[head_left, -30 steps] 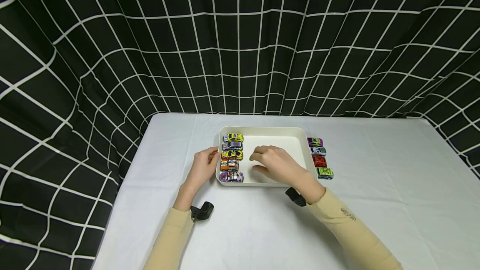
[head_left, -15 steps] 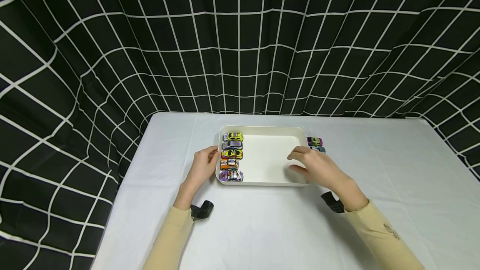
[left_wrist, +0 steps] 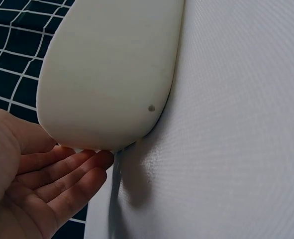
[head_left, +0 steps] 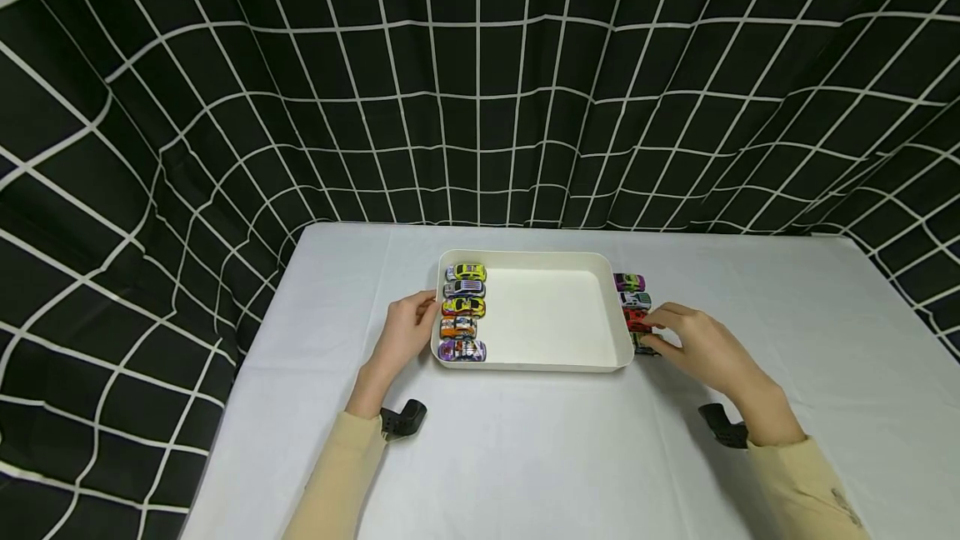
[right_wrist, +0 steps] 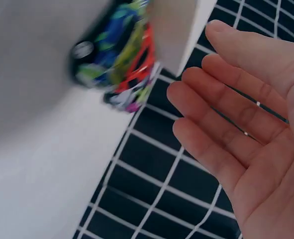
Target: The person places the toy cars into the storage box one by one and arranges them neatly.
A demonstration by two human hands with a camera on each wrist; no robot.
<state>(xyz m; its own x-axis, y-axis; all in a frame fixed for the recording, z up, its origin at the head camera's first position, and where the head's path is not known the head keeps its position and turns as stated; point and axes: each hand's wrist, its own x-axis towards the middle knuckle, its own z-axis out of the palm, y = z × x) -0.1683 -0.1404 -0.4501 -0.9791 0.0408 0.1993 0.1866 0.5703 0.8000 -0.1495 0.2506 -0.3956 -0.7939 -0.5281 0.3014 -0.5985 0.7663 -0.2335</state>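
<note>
Black curtain with white grid (head_left: 480, 82) is filling the whole upper half of the head view and wrapping down both edges. White-clothed table (head_left: 525, 457) is taking up the lower centre. White tray (head_left: 551, 319) is sitting at frame centre on the table, its outer wall (left_wrist: 112, 74) filling the upper left of the left wrist view.

Left hand (head_left: 405, 336) is lying left of centre, fingers straight and relaxed, fingertips (left_wrist: 99, 162) resting against the tray's left wall, gripping nothing. Right hand (head_left: 701, 348) is sitting right of centre, just beside the tray's right wall, fingers apart and slightly bent, reaching at the row of cars outside the tray; in the right wrist view the palm (right_wrist: 256, 134) is open with the fingers spread, nothing clamped, the blurred cars (right_wrist: 119, 64) just off the fingertips in the upper left.

Five toy cars are lining the tray's left inside edge, top to bottom: yellow-green (head_left: 467, 272), grey-purple (head_left: 465, 289), yellow (head_left: 463, 307), orange (head_left: 459, 327), purple (head_left: 462, 350). Outside the tray's right wall: purple-green car (head_left: 628, 282), white car (head_left: 634, 300), red car (head_left: 635, 319) touching or nearly touching the right fingertips, green car (head_left: 642, 343) partly hidden under the hand

Black wrist mounts are showing at lower left (head_left: 403, 421) and lower right (head_left: 723, 426)
</note>
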